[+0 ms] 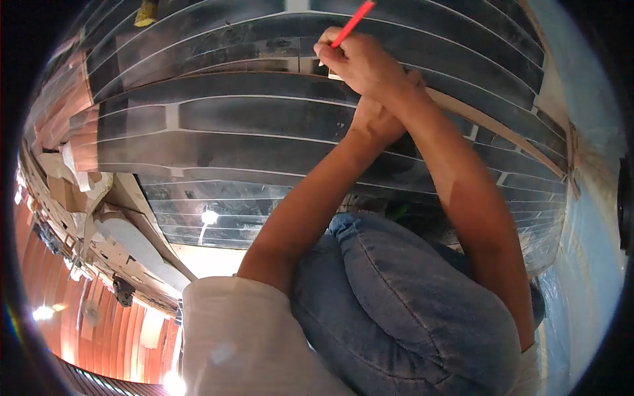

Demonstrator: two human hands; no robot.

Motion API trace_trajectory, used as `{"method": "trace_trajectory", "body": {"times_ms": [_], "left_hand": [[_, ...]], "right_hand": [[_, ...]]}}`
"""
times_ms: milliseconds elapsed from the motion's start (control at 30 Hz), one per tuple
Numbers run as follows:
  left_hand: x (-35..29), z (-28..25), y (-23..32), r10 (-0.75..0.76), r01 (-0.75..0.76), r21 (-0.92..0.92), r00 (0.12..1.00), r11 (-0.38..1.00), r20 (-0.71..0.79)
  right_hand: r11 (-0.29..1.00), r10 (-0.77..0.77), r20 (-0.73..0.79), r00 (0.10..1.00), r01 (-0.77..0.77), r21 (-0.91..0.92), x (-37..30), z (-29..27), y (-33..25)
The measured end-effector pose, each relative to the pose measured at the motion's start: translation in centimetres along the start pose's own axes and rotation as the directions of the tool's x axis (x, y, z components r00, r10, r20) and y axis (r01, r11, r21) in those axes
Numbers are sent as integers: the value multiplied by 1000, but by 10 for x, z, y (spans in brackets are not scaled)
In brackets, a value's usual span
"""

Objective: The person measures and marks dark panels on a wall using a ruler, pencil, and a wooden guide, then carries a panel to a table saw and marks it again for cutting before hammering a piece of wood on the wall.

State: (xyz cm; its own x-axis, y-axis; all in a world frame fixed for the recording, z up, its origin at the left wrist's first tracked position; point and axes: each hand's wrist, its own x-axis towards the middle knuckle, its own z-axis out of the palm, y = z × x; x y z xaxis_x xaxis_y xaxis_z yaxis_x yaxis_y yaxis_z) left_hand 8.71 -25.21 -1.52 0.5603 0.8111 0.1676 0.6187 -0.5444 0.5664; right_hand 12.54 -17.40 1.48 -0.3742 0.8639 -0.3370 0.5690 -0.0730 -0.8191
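Note:
My right hand [360,63] is closed round a red pencil [353,25], its tip pointing down at the dark, pale-lined sheet [257,115]. My right forearm crosses over my left hand [382,122], which rests low on the sheet. The left fingers are mostly hidden under the right wrist, so I cannot tell what they grip or press. A short pale edge [335,75] shows just beneath the right hand. From beyond the wrists a thin tan strip [495,125] runs to the right across the sheet; I cannot tell whether the two are one piece.
Close below my arms is a bent knee in blue jeans [409,297]. Cardboard and scraps [86,191] lie to the left, near an orange-brown slatted surface [99,330]. Clear plastic film over a pale blue surface [588,231] borders the right. A yellow object [146,13] lies at the top left.

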Motion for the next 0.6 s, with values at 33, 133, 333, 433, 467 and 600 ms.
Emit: {"method": "trace_trajectory", "body": {"times_ms": [33,133,333,433,467,600], "left_hand": [[-1,2,0,32,-32,9,998,999,-50],[0,5,0,21,-18,46,998,999,-61],[12,-5,12,-134,141,-178,990,974,50],[24,7,19,-113,117,-105,993,988,43],[28,13,19,-115,118,-85,993,989,37],[34,32,23,-170,157,-167,983,974,-67]], "right_hand": [[990,40,-60,997,-31,136,-2,0,1],[944,15,-106,994,21,329,-12,-3,-1],[986,150,-203,968,-131,103,-48,-9,-20],[978,207,-265,942,-197,62,-56,-6,-34],[977,212,-276,937,-210,38,-54,-7,-36],[942,229,-193,954,-168,291,-47,-1,-37]]}}
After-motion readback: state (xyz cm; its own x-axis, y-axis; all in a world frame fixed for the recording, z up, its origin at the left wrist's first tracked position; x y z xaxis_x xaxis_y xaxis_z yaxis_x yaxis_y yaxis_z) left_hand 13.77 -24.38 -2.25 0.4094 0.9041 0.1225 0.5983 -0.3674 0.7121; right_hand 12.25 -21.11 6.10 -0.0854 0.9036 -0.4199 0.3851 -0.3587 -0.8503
